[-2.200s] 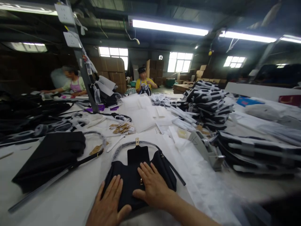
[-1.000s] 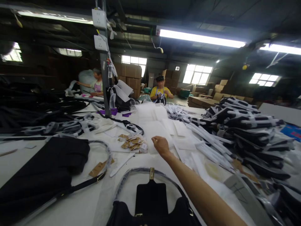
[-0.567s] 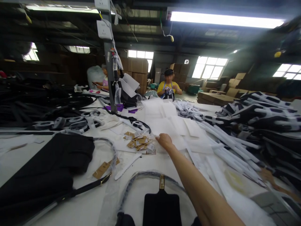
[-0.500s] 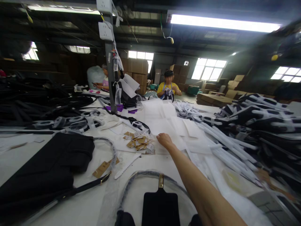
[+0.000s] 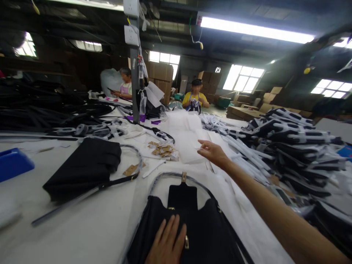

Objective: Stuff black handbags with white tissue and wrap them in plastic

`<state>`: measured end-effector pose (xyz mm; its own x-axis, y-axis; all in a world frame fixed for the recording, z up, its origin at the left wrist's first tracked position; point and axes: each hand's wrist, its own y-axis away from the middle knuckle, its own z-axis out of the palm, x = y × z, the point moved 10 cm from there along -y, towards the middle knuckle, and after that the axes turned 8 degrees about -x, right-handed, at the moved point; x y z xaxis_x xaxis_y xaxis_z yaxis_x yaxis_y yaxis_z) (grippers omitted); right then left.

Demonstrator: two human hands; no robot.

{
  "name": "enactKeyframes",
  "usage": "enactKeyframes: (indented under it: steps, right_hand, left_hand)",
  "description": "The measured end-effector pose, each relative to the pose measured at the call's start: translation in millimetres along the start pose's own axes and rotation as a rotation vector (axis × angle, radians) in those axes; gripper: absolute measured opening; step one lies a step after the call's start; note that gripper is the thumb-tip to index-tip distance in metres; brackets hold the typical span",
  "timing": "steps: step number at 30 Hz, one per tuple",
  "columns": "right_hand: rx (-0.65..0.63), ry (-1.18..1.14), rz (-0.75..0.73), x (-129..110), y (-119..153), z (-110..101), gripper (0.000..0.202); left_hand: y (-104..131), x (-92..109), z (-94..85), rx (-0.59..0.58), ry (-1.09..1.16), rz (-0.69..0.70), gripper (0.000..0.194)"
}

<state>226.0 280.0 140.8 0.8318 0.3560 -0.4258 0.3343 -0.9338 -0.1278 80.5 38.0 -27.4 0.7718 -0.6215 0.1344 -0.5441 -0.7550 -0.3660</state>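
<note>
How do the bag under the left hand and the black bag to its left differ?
The near bag lies under the left hand; the other bag is untouched. The near bag's flap is open, extending away; no open flap shows on the other bag. Both are black, with curved, film-wrapped handles.

Left grip: our left grip [image 5: 166,244] pokes in at the bottom, palm down and laid out flat, back of it facing up at us
Left fingers: ours are pretty much straight, aimed away from us, with small gaps between
Right arm: we've got our bare right forearm [image 5: 271,200] slanting in from the lower right corner, reaching way out front
Right grip: our right grip [image 5: 213,152] is much farther out than the left, one finger stuck out leftward, the rest bent; can't tell if they're pinching
</note>
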Motion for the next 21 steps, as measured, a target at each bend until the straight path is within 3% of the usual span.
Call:
enactKeyframes:
  steps: [2,4,6,8,11,15,18,21]
  right_hand:
    - [-0.074,-0.022,-0.246,-37,60,0,0.002]
    - [-0.21,-0.042,-0.473,-74,123,16,0.011]
    - [-0.371,-0.049,-0.582,-96,175,44,0.022]
    - [-0.493,-0.043,-0.592,-102,208,76,0.029]
    - [-0.557,-0.013,-0.509,-93,225,113,0.043]
    - [-0.52,0.042,-0.421,-88,227,128,0.056]
    - [-0.505,0.089,-0.384,-97,232,132,0.054]
    - [-0.499,0.15,-0.328,-104,234,137,0.062]
  left_hand:
    - [1,3,-6.3,-0.048,0.049,-0.027,0.081]
    - [1,5,-15.9,-0.105,0.103,-0.083,0.085]
    - [-1,9,-25.6,-0.149,0.152,-0.111,0.077]
    - [-4,13,-34.0,-0.159,0.2,-0.121,0.071]
    - [-4,14,-43.2,-0.122,0.284,-0.141,0.06]
    - [5,8,-50.4,-0.019,0.423,-0.205,0.036]
    - [18,-12,-58.4,0.154,0.601,-0.34,0.024]
    - [36,-42,-66.2,0.411,0.823,-0.573,0.037]
